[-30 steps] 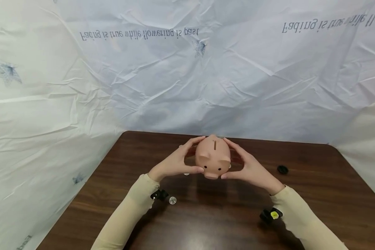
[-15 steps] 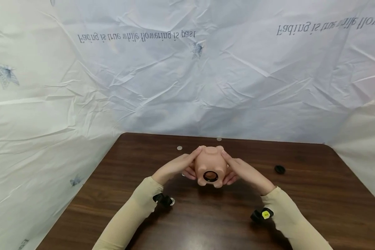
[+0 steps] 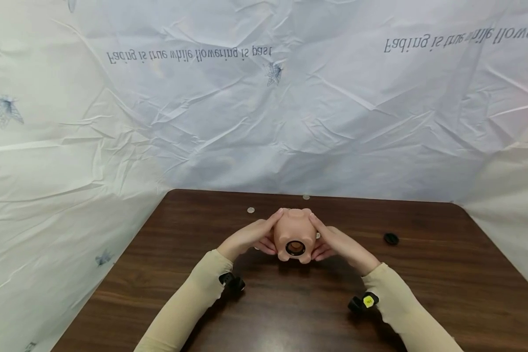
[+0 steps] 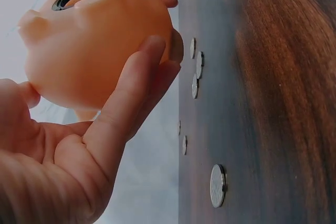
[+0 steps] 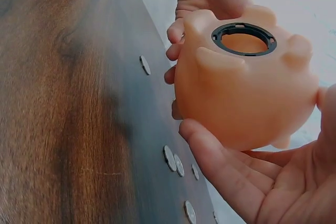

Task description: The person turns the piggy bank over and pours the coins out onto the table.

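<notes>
A pink piggy bank (image 3: 297, 226) is held up between both hands, its belly and stubby feet turned toward the head camera. In its belly is a round hole with a black rim (image 5: 244, 39), uncovered, so the hollow inside shows. My left hand (image 3: 252, 236) grips one side, thumb high and fingers curled beneath. On the opposite side, my right hand (image 3: 343, 248) grips it in the same way. Both wrist views show the bank raised above the table, with fingers wrapped around its body. The coin slot is hidden from all views.
Several silver coins lie scattered on the dark wooden table (image 3: 281, 303), including a near coin (image 4: 217, 185) and a coin (image 3: 251, 210) at the back. A round black cap (image 3: 391, 238) rests right of the hands. White printed sheeting (image 3: 229, 122) hangs behind the table.
Both hands have tipped the piggy bank over: its face and top slot faced the camera earlier, and now its open belly does. Since half a second ago it has barely moved.
</notes>
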`<state>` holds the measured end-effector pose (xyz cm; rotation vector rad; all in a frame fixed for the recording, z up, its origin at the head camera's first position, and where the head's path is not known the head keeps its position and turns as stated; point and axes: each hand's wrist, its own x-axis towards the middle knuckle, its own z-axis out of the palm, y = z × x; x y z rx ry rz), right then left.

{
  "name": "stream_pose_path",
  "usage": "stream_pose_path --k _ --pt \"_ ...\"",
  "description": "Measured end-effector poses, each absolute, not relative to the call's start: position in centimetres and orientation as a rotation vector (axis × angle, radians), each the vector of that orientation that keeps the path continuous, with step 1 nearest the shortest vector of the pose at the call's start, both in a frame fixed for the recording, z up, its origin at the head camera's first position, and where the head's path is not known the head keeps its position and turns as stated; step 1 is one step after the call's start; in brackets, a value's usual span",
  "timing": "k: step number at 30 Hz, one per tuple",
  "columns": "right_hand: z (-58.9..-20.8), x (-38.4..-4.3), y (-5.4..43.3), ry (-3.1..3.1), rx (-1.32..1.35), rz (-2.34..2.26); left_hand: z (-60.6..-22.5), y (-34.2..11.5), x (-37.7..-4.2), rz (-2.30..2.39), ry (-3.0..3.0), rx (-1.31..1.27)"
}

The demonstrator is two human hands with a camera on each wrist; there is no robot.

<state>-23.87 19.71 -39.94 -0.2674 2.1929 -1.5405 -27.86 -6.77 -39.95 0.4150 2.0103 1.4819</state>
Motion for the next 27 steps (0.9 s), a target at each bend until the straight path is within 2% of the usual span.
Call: stream_pose_path --k 27 --pt "-39.70 -24.39 19.91 2.118 -0.337 -1.727 -39.44 -6.91 -28.40 1.660 1.970 0.474"
